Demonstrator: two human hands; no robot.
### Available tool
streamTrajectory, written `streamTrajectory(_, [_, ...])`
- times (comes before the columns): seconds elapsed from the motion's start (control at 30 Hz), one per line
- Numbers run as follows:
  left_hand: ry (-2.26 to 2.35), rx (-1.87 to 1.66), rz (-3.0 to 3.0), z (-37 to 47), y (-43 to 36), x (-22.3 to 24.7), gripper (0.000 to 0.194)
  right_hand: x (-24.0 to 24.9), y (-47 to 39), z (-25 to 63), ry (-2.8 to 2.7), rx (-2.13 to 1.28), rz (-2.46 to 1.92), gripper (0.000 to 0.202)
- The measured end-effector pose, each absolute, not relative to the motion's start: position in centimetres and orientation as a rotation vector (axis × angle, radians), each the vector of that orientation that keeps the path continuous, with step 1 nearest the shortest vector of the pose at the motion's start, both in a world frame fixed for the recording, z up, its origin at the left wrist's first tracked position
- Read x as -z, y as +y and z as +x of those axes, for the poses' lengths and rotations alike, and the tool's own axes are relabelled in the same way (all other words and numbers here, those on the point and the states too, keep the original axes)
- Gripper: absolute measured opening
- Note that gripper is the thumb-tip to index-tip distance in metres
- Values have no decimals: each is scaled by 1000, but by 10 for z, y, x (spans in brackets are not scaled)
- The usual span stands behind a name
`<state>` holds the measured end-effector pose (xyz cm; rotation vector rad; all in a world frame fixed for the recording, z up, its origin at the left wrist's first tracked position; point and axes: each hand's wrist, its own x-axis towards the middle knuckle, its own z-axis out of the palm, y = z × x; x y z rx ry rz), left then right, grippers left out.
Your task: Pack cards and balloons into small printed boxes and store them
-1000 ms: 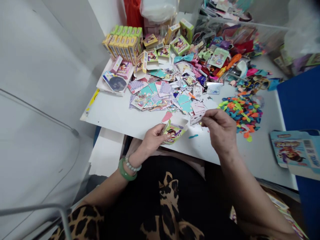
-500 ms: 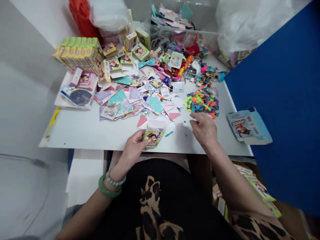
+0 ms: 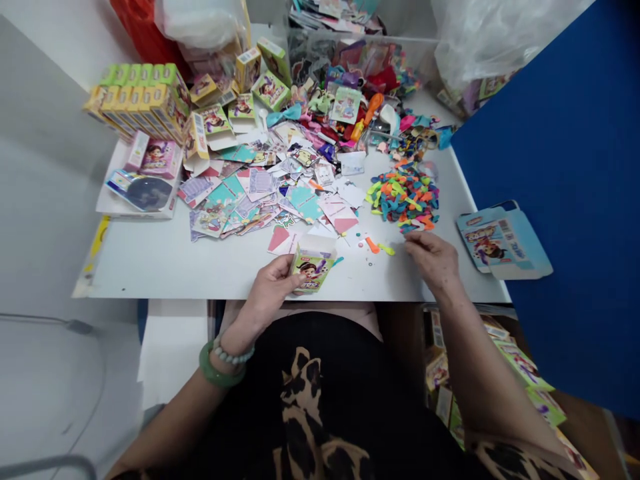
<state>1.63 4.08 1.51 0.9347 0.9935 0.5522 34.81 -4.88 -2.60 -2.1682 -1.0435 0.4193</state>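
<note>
My left hand (image 3: 273, 285) grips a small open green carton (image 3: 313, 270) with a cartoon girl on its front, upright at the table's front edge with its top flap raised. A teal strip (image 3: 339, 261) lies partly behind the carton. My right hand (image 3: 434, 262) is closed in a pinch by the lower edge of a heap of small colourful balloons (image 3: 403, 197); what its fingertips hold, if anything, cannot be made out. Left of that hand, an orange balloon (image 3: 372, 245) and a yellow balloon (image 3: 387, 249) lie apart from the heap, near tiny beads.
Printed cards (image 3: 250, 193) spread across the middle. Packed green and yellow cartons (image 3: 135, 100) stand back left, above a white box (image 3: 137, 208). Mixed small toys (image 3: 345, 113) pile up before a clear bin (image 3: 360, 43). A flattened blue box (image 3: 500, 243) lies at the right edge.
My right hand has moved right along the heap's lower edge. An orange and a yellow balloon now lie loose on the table. My left hand keeps the carton; the view has shifted slightly.
</note>
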Motion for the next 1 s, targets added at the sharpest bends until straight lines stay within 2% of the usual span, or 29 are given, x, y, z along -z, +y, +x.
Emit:
streamTrajectory(0.17, [974, -557, 910, 20, 40, -14, 39, 17, -45, 336, -1275, -480, -2407, 28])
streamTrajectory(0.33, [971, -549, 887, 23, 38, -17, 40, 19, -27, 292, -1423, -321, -2590, 25])
streamTrajectory(0.43, [966, -544, 895, 20, 39, -18, 41, 24, -25, 300, -1446, -289, -2512, 22])
streamTrajectory(0.63, [971, -532, 889, 19, 40, -13, 43, 23, -26, 359, -1153, -215, -2358, 18])
streamTrajectory(0.8, [913, -543, 894, 21, 37, -14, 39, 27, -25, 358, -1136, -406, -2132, 13])
streamTrajectory(1.0, [943, -534, 931, 19, 40, -12, 42, 18, -43, 358, -753, -747, -1779, 30])
